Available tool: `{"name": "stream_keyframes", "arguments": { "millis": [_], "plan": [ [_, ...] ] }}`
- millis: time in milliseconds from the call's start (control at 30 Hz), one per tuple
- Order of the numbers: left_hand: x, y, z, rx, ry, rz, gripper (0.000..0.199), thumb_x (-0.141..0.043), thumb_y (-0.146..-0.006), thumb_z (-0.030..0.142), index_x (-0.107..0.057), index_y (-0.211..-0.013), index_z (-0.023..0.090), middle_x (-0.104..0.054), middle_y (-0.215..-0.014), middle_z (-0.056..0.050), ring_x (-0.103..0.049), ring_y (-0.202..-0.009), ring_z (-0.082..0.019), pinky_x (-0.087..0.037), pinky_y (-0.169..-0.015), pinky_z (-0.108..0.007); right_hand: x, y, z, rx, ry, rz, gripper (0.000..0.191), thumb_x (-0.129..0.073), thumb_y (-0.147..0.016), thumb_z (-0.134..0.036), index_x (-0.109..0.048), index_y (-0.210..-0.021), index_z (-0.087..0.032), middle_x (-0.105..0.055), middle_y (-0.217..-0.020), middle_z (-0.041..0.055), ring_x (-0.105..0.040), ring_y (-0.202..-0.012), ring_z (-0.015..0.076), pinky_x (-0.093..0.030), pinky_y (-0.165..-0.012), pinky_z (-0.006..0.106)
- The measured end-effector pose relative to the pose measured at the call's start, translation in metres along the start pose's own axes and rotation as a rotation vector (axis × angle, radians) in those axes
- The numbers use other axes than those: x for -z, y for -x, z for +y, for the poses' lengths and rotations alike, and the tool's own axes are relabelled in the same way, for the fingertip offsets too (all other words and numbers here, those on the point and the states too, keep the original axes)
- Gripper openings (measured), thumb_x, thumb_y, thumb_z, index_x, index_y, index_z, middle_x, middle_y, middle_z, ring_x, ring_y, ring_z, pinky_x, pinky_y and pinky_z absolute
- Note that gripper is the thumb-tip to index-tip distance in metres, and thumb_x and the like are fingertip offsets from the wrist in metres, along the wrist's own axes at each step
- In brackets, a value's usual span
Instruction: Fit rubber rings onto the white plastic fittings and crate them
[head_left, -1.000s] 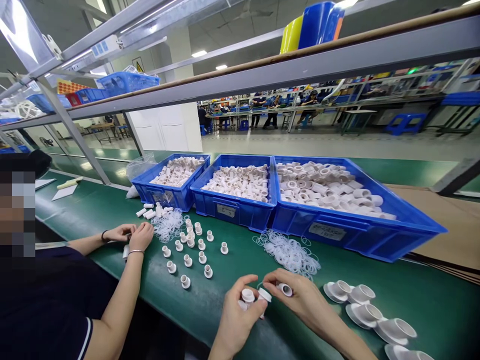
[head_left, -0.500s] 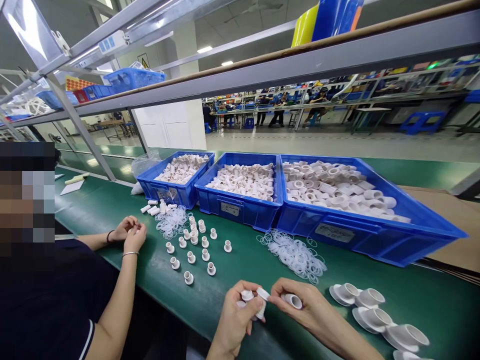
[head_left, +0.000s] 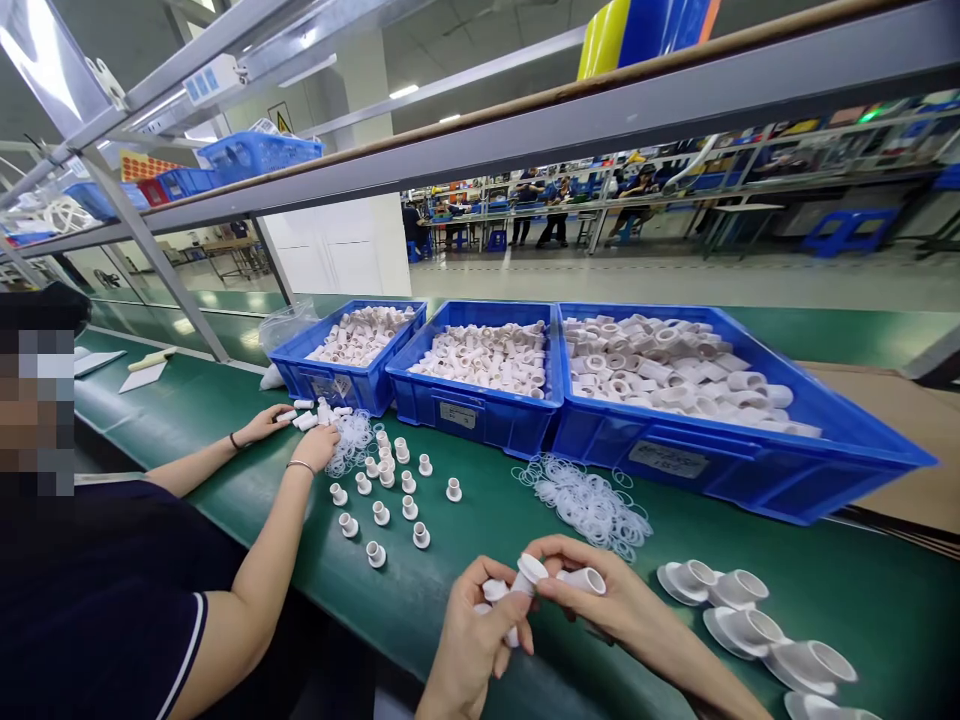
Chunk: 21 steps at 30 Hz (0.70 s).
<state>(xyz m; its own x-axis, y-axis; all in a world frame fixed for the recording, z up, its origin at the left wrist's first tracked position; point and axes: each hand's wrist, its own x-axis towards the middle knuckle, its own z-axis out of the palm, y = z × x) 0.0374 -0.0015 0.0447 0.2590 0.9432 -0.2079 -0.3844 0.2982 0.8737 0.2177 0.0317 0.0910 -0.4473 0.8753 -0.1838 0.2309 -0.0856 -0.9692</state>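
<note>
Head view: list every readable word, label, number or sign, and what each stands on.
No word or number is legible.
Right blue bin: label, marks too blurred.
Middle blue bin: label, too small.
Left blue bin: label, too small.
Background: yellow triangle sign, symbol too small.

The person's left hand and right hand are both bare, with slender fingers and smooth backs. The right forearm, bare too, is slim and runs out at the near right edge; of the left arm only a bare wrist shows near the bottom. Fingernails are too small to make out.
</note>
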Motion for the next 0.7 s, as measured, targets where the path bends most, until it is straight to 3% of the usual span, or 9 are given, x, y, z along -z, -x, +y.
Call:
{"name": "stream_keyframes", "arguments": {
  "millis": [133,200,267,333,400,433,500,567,700],
  "plan": [
    [0.001,0.003,0.002,0.105,0.217,-0.195,0.040,-0.075,-0.076,0.048,-0.051,-0.082,0.017,-0.064,-0.070,-0.001,-0.039,-0.036,0.000,-0.011,-0.030,-0.017,0.004,0.000,0.007,-0.006,-0.065,-0.041,0.041,-0.064,-0.087,-0.059,-0.067,-0.097,-0.020,-0.053,-0.071,-0.0018,-0.043,-0.058,0.0099,-0.028,-0.044,0.019],
    [0.006,-0.001,0.019,0.145,0.147,-0.282,0.042,-0.075,-0.074,0.052,-0.052,-0.082,0.017,-0.064,-0.066,0.000,-0.040,-0.035,-0.002,-0.010,-0.029,-0.019,0.007,-0.002,0.015,-0.024,-0.036,-0.030,0.044,-0.062,-0.087,-0.061,-0.068,-0.091,-0.019,-0.052,-0.066,-0.0023,-0.040,-0.055,0.0089,-0.028,-0.045,0.020],
    [0.012,-0.014,0.051,0.105,-0.156,-0.269,0.040,-0.071,-0.077,0.052,-0.057,-0.090,0.017,-0.066,-0.070,-0.001,-0.049,-0.042,-0.006,-0.016,-0.031,-0.018,0.010,-0.003,0.023,-0.030,-0.031,0.029,0.046,-0.062,-0.086,-0.064,-0.068,-0.088,-0.018,-0.052,-0.066,-0.0018,-0.043,-0.055,0.0099,-0.030,-0.046,0.021],
    [0.021,-0.040,0.093,-0.058,-0.717,-0.137,0.031,-0.063,-0.086,0.046,-0.060,-0.103,0.021,-0.069,-0.079,-0.001,-0.060,-0.058,-0.010,-0.032,-0.042,-0.018,0.014,-0.004,0.031,-0.026,-0.076,0.138,0.047,-0.064,-0.083,-0.065,-0.067,-0.087,-0.019,-0.054,-0.068,-0.0009,-0.048,-0.059,0.0120,-0.033,-0.050,0.022],
    [0.030,-0.078,0.129,-0.277,-1.421,0.072,0.021,-0.052,-0.093,0.036,-0.061,-0.108,0.024,-0.069,-0.097,-0.002,-0.066,-0.085,-0.016,-0.049,-0.068,-0.025,0.017,-0.004,0.036,-0.039,-0.121,0.251,0.047,-0.065,-0.080,-0.066,-0.066,-0.086,-0.019,-0.056,-0.069,-0.0003,-0.051,-0.060,0.0130,-0.034,-0.051,0.023],
    [0.035,-0.099,0.142,-0.282,-1.566,0.124,0.019,-0.052,-0.093,0.028,-0.062,-0.109,0.021,-0.068,-0.106,-0.006,-0.065,-0.097,-0.021,-0.050,-0.080,-0.033,0.019,-0.004,0.038,-0.052,-0.133,0.289,0.047,-0.065,-0.079,-0.067,-0.066,-0.085,-0.020,-0.056,-0.069,-0.0003,-0.050,-0.059,0.0128,-0.033,-0.049,0.023],
    [0.043,-0.141,0.155,-0.221,-1.728,0.130,0.018,-0.055,-0.090,0.017,-0.064,-0.106,0.016,-0.066,-0.112,-0.010,-0.063,-0.107,-0.026,-0.048,-0.094,-0.044,0.022,-0.003,0.040,-0.067,-0.143,0.327,0.047,-0.066,-0.078,-0.067,-0.065,-0.084,-0.020,-0.055,-0.068,-0.0002,-0.049,-0.057,0.0127,-0.029,-0.045,0.022],
    [0.046,-0.173,0.154,-0.127,-1.763,0.082,0.016,-0.062,-0.088,0.019,-0.065,-0.103,0.014,-0.067,-0.110,-0.010,-0.062,-0.107,-0.025,-0.048,-0.098,-0.049,0.024,-0.002,0.041,-0.057,-0.145,0.351,0.047,-0.065,-0.078,-0.067,-0.065,-0.084,-0.021,-0.056,-0.068,0.0001,-0.049,-0.057,0.0130,-0.027,-0.044,0.022],
    [0.042,-0.193,0.143,-0.059,-1.710,0.055,0.031,-0.063,-0.089,0.036,-0.063,-0.111,0.014,-0.064,-0.116,-0.009,-0.062,-0.106,-0.022,-0.053,-0.094,-0.046,0.030,-0.002,0.045,-0.032,-0.115,0.411,0.047,-0.062,-0.079,-0.068,-0.063,-0.083,-0.021,-0.057,-0.071,0.0004,-0.051,-0.060,0.0136,-0.029,-0.045,0.021]
  ]
}}
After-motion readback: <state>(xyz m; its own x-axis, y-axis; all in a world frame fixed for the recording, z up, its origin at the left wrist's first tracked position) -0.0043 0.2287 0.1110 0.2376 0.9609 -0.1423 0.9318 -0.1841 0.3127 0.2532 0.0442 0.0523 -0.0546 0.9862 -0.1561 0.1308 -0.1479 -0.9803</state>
